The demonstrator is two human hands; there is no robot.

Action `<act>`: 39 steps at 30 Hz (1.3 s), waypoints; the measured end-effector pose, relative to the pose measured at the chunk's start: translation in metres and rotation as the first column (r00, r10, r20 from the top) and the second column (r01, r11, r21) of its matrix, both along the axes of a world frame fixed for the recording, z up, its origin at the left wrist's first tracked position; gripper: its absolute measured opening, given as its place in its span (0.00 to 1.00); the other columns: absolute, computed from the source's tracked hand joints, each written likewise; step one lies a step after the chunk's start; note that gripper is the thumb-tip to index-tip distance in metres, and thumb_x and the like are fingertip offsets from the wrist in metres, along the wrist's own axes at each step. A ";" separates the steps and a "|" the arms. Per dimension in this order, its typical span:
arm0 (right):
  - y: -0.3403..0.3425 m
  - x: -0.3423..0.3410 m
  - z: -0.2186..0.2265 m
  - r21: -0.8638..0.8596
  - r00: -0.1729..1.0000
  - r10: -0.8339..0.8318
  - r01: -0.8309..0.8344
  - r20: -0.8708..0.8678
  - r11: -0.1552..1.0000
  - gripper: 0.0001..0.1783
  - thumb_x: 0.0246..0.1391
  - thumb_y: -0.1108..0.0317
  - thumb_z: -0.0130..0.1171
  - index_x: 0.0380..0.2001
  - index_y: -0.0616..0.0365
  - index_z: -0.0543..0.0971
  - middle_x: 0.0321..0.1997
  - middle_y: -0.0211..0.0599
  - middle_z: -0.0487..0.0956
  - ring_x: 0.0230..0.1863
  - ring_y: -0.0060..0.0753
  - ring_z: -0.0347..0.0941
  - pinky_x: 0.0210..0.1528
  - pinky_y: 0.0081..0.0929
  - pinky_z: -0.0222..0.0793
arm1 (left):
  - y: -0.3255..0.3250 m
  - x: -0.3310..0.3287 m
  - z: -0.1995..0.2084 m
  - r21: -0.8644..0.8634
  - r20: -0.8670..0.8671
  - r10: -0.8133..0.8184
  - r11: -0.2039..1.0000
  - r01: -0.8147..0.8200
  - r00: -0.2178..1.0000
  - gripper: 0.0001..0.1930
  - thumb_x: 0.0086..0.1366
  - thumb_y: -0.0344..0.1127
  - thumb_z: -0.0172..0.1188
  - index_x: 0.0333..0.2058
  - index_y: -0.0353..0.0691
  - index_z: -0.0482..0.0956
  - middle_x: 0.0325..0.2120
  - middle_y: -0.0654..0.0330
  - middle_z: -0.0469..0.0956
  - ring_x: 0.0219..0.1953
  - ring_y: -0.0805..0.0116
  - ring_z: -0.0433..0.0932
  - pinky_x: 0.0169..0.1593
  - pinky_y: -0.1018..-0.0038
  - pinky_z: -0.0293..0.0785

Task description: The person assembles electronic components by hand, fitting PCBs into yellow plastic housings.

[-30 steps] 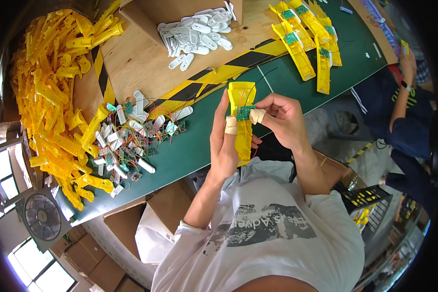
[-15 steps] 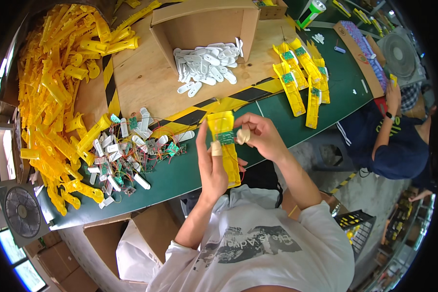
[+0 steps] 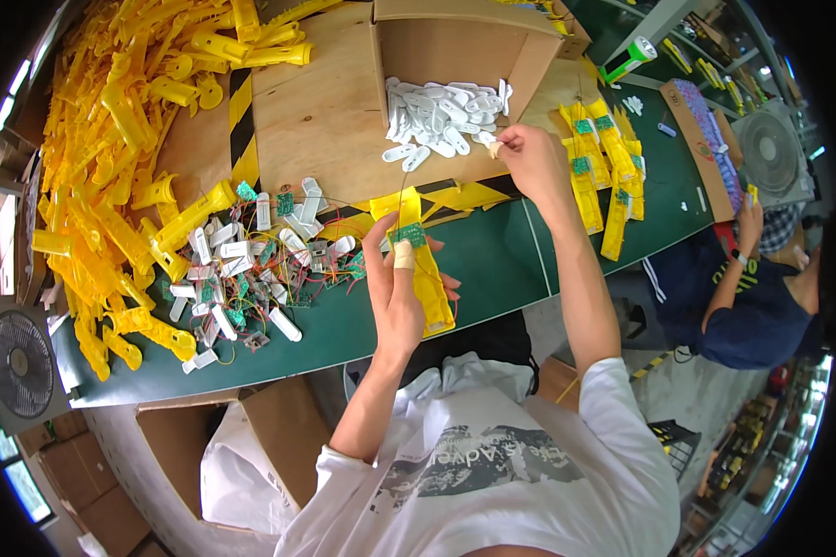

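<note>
Over the bench: I see both hands raised above the green bench (image 3: 492,269).
Left hand: my left hand (image 3: 395,288) is closed around a long yellow plastic housing (image 3: 421,269), its taped thumb pressing a small green circuit board (image 3: 407,236) onto it.
Housing position: it stands roughly upright over the bench's near edge, at the centre of my view.
Right hand: my right hand (image 3: 529,158) reaches to the pile of white plastic clips (image 3: 441,116) at the open cardboard box (image 3: 464,46), fingertips pinched on one clip.
Left of me: loose yellow housings (image 3: 111,158) in a heap, with wired boards (image 3: 269,269) beside them.
Right of me: finished yellow pieces (image 3: 604,167) in a row; another person (image 3: 762,297) sits beyond.
</note>
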State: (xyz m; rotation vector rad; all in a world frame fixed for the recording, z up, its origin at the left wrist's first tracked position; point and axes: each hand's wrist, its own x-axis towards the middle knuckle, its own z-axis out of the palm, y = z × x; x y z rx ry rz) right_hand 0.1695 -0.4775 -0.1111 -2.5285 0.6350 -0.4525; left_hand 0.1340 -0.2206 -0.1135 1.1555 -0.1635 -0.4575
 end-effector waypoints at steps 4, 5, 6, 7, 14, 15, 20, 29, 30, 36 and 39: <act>0.056 -0.050 0.021 0.678 0.987 0.066 -0.147 0.144 0.721 0.09 0.52 0.71 0.66 0.35 0.65 0.83 0.31 0.35 0.85 0.31 0.21 0.80 0.33 0.19 0.74 | -0.005 0.005 -0.004 0.021 0.036 -0.007 1.000 0.006 0.999 0.19 0.77 0.42 0.41 0.62 0.46 0.54 0.38 0.49 0.75 0.24 0.62 0.81 0.25 0.71 0.80; 0.073 -0.061 0.027 0.759 0.985 0.085 -0.170 0.150 0.628 0.10 0.52 0.72 0.67 0.36 0.68 0.83 0.31 0.35 0.85 0.31 0.18 0.79 0.33 0.17 0.74 | -0.007 0.004 -0.004 0.061 0.067 -0.015 0.998 0.010 0.998 0.20 0.77 0.42 0.42 0.62 0.45 0.54 0.37 0.50 0.75 0.24 0.63 0.81 0.25 0.72 0.80; 0.084 -0.069 0.026 0.773 0.983 0.095 -0.181 0.156 0.609 0.11 0.52 0.71 0.67 0.37 0.68 0.82 0.32 0.36 0.85 0.31 0.19 0.80 0.33 0.18 0.75 | -0.008 0.003 -0.002 0.091 0.080 -0.036 0.995 0.028 0.996 0.20 0.77 0.40 0.43 0.62 0.44 0.54 0.38 0.51 0.75 0.25 0.66 0.80 0.26 0.73 0.79; 0.092 -0.075 0.023 0.801 0.981 0.077 -0.190 0.178 0.568 0.13 0.52 0.72 0.67 0.40 0.69 0.82 0.32 0.37 0.85 0.31 0.20 0.80 0.34 0.19 0.76 | -0.010 0.003 -0.004 0.097 0.073 -0.047 0.994 0.040 0.996 0.20 0.77 0.40 0.43 0.62 0.44 0.54 0.38 0.51 0.75 0.25 0.66 0.80 0.26 0.73 0.79; 0.089 -0.097 0.015 0.904 0.964 0.085 -0.265 0.251 0.336 0.20 0.54 0.77 0.63 0.50 0.71 0.78 0.33 0.39 0.84 0.32 0.21 0.80 0.37 0.19 0.77 | -0.019 -0.008 0.000 0.210 0.233 -0.115 0.975 0.066 0.966 0.19 0.77 0.36 0.41 0.63 0.42 0.55 0.35 0.54 0.76 0.26 0.71 0.79 0.28 0.76 0.78; 0.086 -0.098 0.015 0.917 0.961 0.108 -0.276 0.255 0.287 0.21 0.54 0.78 0.63 0.52 0.71 0.77 0.33 0.38 0.84 0.33 0.21 0.80 0.37 0.19 0.77 | -0.019 -0.010 0.001 0.240 0.229 -0.161 0.965 0.104 0.960 0.18 0.77 0.36 0.40 0.62 0.42 0.55 0.34 0.54 0.76 0.25 0.71 0.79 0.27 0.77 0.78; 0.067 -0.107 0.004 0.917 0.942 0.211 -0.311 0.262 0.250 0.23 0.53 0.78 0.63 0.53 0.70 0.75 0.35 0.36 0.82 0.35 0.20 0.80 0.39 0.19 0.77 | -0.022 -0.018 0.007 0.269 0.271 -0.224 0.951 0.150 0.936 0.16 0.77 0.35 0.40 0.59 0.41 0.56 0.32 0.53 0.76 0.22 0.72 0.78 0.23 0.77 0.76; 0.068 -0.119 0.001 0.872 0.942 0.148 -0.334 0.300 0.358 0.22 0.53 0.77 0.66 0.52 0.68 0.75 0.43 0.41 0.82 0.36 0.21 0.81 0.39 0.20 0.78 | -0.031 -0.022 0.010 0.372 0.338 -0.259 0.920 0.124 0.905 0.13 0.76 0.33 0.40 0.55 0.39 0.57 0.28 0.54 0.77 0.20 0.72 0.77 0.22 0.75 0.76; 0.069 -0.121 0.003 0.850 0.940 0.143 -0.341 0.309 0.402 0.22 0.53 0.77 0.66 0.51 0.68 0.75 0.44 0.41 0.82 0.36 0.21 0.81 0.39 0.20 0.78 | -0.032 -0.023 0.012 0.375 0.334 -0.265 0.918 0.130 0.905 0.13 0.76 0.33 0.40 0.55 0.39 0.57 0.28 0.54 0.77 0.20 0.72 0.77 0.22 0.75 0.76; 0.068 -0.127 0.002 0.845 0.914 0.072 -0.398 0.399 0.358 0.22 0.52 0.76 0.68 0.51 0.70 0.75 0.43 0.42 0.83 0.35 0.23 0.82 0.39 0.20 0.78 | -0.037 -0.024 0.015 0.297 0.274 -0.294 0.931 0.210 0.916 0.11 0.75 0.31 0.40 0.53 0.38 0.56 0.30 0.53 0.75 0.21 0.71 0.77 0.22 0.76 0.76; 0.070 -0.134 0.000 0.764 0.919 0.121 -0.380 0.375 0.522 0.22 0.52 0.77 0.68 0.51 0.68 0.77 0.45 0.42 0.82 0.37 0.25 0.82 0.38 0.21 0.79 | -0.038 -0.022 0.012 0.299 0.217 -0.313 0.923 0.242 0.925 0.11 0.73 0.27 0.44 0.52 0.35 0.59 0.30 0.50 0.79 0.23 0.66 0.80 0.26 0.70 0.77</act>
